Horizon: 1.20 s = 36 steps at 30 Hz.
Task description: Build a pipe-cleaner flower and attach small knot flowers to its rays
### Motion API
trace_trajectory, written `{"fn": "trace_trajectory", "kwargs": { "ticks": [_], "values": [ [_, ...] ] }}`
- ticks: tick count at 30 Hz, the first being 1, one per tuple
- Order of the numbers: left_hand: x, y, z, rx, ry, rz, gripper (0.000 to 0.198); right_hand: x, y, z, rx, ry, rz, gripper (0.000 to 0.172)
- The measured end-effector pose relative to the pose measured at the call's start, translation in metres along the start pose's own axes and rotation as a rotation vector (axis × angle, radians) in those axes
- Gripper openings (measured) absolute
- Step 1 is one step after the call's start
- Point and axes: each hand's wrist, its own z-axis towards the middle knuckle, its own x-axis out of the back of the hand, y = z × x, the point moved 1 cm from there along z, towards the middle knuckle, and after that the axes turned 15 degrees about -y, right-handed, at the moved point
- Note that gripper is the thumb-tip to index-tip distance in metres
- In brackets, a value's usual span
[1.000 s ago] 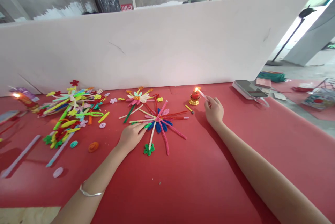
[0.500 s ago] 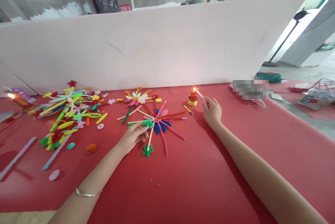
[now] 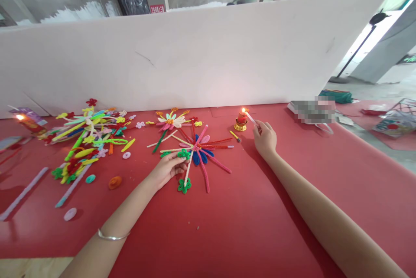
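Note:
My left hand (image 3: 166, 171) is closed, pinching a small green pipe-cleaner flower (image 3: 183, 154) at the left side of a larger pipe-cleaner flower (image 3: 204, 157) with blue petals and pink, red and cream stems. Another green flower (image 3: 184, 185) sits at the end of a cream stem just below. To the right, my right hand (image 3: 265, 141) grips a thin pale glue stick (image 3: 250, 117). The stick's tip meets the flame of a short red candle (image 3: 241, 118) in a gold holder (image 3: 240, 127).
A heap of colourful pipe-cleaner pieces (image 3: 86, 128) lies left, with a second lit candle (image 3: 30, 125) beyond it. A white-petalled flower (image 3: 170, 121) lies further back. A yellow pencil stub (image 3: 234, 136) is near the candle. The white board (image 3: 208, 61) stands along the table's (image 3: 227, 230) back.
The view has shifted slightly, so everything sits a little further right. Both hands keep their holds, and the glue stick's tip stays at the flame.

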Motion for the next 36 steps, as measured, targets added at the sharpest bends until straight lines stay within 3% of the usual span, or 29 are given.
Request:
{"fn": "trace_trajectory", "kwargs": {
  "ticks": [36],
  "values": [
    [-0.0023, 0.0035, 0.0001, 0.007, 0.0, -0.029, 0.009, 0.0003, -0.0012, 0.0001, 0.017, 0.01, -0.015, 0.034]
  ]
}}
